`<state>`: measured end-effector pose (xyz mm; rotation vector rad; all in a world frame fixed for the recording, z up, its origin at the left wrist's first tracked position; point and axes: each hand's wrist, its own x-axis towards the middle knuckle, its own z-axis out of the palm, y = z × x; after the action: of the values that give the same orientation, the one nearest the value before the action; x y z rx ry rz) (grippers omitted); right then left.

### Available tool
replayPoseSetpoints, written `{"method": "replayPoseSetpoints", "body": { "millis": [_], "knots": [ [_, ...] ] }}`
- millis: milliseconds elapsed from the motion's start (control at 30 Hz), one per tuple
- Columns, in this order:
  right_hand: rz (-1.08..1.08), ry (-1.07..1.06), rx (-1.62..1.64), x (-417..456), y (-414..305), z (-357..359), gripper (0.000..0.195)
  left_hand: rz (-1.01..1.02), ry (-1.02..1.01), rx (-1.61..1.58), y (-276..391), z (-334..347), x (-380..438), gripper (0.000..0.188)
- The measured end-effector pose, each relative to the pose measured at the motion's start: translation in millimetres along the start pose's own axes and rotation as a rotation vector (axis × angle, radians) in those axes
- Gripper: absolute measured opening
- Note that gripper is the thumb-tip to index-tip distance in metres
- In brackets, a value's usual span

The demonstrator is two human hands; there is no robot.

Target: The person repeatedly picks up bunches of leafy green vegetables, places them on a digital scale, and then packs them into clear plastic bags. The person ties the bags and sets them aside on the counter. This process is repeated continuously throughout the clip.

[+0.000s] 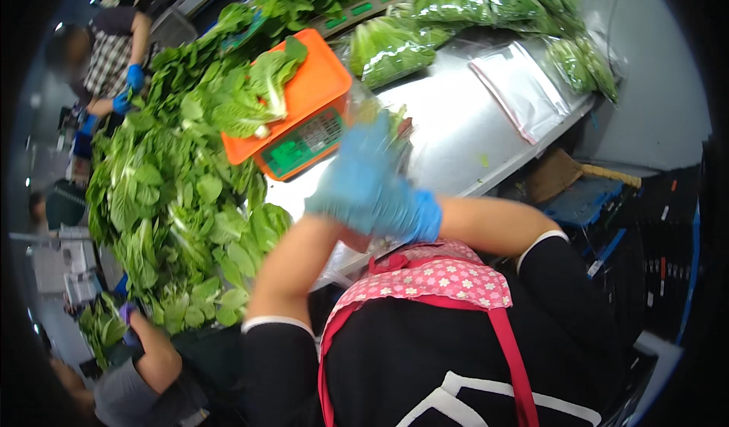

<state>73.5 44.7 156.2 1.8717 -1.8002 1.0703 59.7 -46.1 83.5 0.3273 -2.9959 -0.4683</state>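
Observation:
My left hand (364,165) and my right hand (393,213), both in blue gloves, overlap in front of my apron, blurred by motion. Which glove belongs to which arm is hard to tell where they cross. Just beyond them shows a blurred clear plastic bag (401,136) with something green and reddish in it; the fingers on it are hidden. Left of the hands is an orange scale (319,68) with a green display panel, its tray bearing leafy lettuce (267,91). A stack of flat clear plastic bags (521,91) lies on the metal table (450,136) to the right.
Loose leafy greens (171,210) are heaped along the left. Bagged greens (393,51) line the table's far side. One co-worker (117,45) in blue gloves is at the upper left, another (148,381) at the lower left. A blue crate (586,199) is below the table edge.

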Motion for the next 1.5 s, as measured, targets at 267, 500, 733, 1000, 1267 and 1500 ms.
{"method": "replayPoseSetpoints", "body": {
  "millis": [267, 500, 733, 1000, 1267, 1500],
  "knots": [
    [0.204, 0.064, 0.886, 93.3, 88.5, -86.2, 0.036, 0.454, -0.356, -0.381, -3.2, -263.5, -36.3, 0.017],
    [0.34, -0.318, 0.649, 43.9, 120.5, -32.2, 0.04, 0.361, -0.735, -0.154, -30.7, -251.8, -77.5, 0.031],
    [-0.16, -0.204, 0.441, 86.2, 11.3, -84.2, 0.06, 0.404, -0.595, 0.186, -43.7, -220.3, -101.1, 0.011],
    [-0.118, -0.291, 0.331, 85.5, -16.0, -123.7, 0.019, 0.177, -0.296, 0.065, -21.1, -265.0, -120.1, 0.022],
    [-0.059, -0.253, 0.248, 66.3, -22.0, -112.1, 0.019, 0.136, -0.188, 0.161, -16.5, -227.4, -130.9, 0.019],
    [0.118, -0.238, 0.175, 34.9, 13.5, -123.5, 0.019, 0.111, 0.092, 0.244, -18.1, -225.4, -98.4, 0.023]
  ]
}}
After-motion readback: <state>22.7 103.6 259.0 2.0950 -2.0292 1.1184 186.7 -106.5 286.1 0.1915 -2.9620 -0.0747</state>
